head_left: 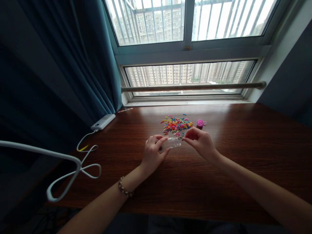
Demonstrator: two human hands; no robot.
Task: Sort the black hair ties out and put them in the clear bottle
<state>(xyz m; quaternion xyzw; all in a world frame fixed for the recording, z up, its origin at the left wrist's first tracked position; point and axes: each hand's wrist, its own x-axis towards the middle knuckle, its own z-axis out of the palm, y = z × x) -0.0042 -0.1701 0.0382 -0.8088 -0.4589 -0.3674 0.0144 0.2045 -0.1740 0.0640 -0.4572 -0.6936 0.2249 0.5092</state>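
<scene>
My left hand point(154, 150) is wrapped round a small clear plastic bottle point(174, 142), which lies tilted on its side with its mouth to the right. A few dark bits show at its base, partly behind my fingers. At the bottle's mouth, my right hand point(198, 141) pinches a small clip-like piece point(180, 138); its exact shape is too small to tell. Just beyond both hands lies a loose pile of small colourful plastic clips point(176, 125) in pink, yellow, blue and red. A pink cap with a loop point(200, 123) rests to the right of the pile.
The brown wooden table point(243, 139) reaches to the window sill. A white power bank point(103, 122) stands at the left by the blue curtain point(97, 65). Its white cable point(83, 169) loops over the left side, near a small yellow item point(84, 148).
</scene>
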